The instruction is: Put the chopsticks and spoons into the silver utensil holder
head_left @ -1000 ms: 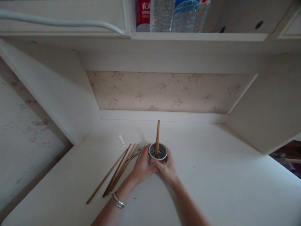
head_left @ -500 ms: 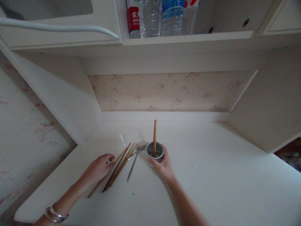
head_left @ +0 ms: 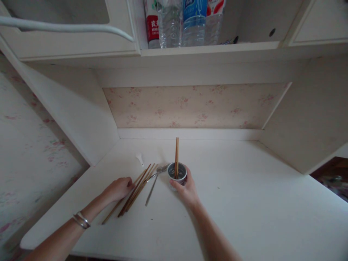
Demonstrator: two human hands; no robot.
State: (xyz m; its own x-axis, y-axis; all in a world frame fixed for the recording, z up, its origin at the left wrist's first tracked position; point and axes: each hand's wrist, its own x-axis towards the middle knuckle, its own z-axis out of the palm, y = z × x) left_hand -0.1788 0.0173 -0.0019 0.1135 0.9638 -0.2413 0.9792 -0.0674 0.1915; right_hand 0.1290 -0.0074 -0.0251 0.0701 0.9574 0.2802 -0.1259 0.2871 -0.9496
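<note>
My right hand (head_left: 189, 190) is wrapped round a metal utensil holder (head_left: 172, 177) with holes in its bottom. A pair of chopsticks (head_left: 176, 152) stands upright in the holder. On the left, my left hand (head_left: 122, 187) is closed, its fingers pinching at a light wooden chopstick (head_left: 110, 214) that lies on the table; the fingertips are partly hidden. Right beside that hand several loose chopsticks (head_left: 137, 194) lie slantwise in a bunch. Metal spoons or forks (head_left: 152, 190) lie between the bunch and the holder, partly overlapping the chopsticks.
A white spoon (head_left: 139, 158) lies behind the chopsticks on the white table (head_left: 233, 217). Side panels (head_left: 285, 127) flank the table, and an overhead shelf (head_left: 212, 50) holds plastic bottles (head_left: 194, 25). A white cable (head_left: 67, 28) hangs across the upper left.
My left hand has moved slightly right and its fingers have closed at the chopstick. The right hand still holds the utensil holder. The whole view has shifted a little.
</note>
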